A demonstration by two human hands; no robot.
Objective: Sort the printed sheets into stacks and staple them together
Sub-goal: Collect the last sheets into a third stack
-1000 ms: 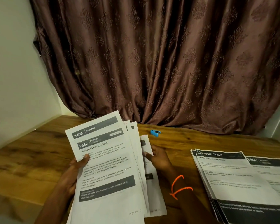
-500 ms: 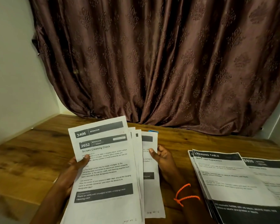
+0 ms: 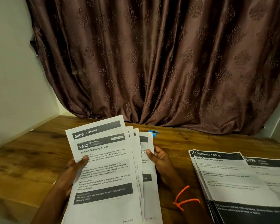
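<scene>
Brown patterned curtain (image 3: pixel 152 62) fills the back of the room from ten o'clock round to two, hanging down to the far edge of the wooden table (image 3: pixel 31 151). On that table, at about four o'clock, lie the sorted stacks (image 3: pixel 233 180), the near one headed "Dressing Table" and overlapping a second sheet beyond it. At six o'clock the person holds up the fanned sheets (image 3: pixel 107 167), the front pages headed "Bedroom". The left hand (image 3: pixel 71 170) grips the fan from behind, thumb pressed on the front page. The right hand (image 3: pixel 158 157) pinches the outermost sheet at its right edge, thumb on the face and fingers curled behind; an orange band (image 3: pixel 184 199) circles that wrist. Smallest of all, a blue stapler (image 3: pixel 153 133) sits at twelve o'clock, just beyond the top of the fan.

The step looks like peeling one sheet away to place it. I'd read its heading first, keep the left thumb firm so the others don't slide, and draw the page sideways cleanly. Stapling is not yet begun.
</scene>
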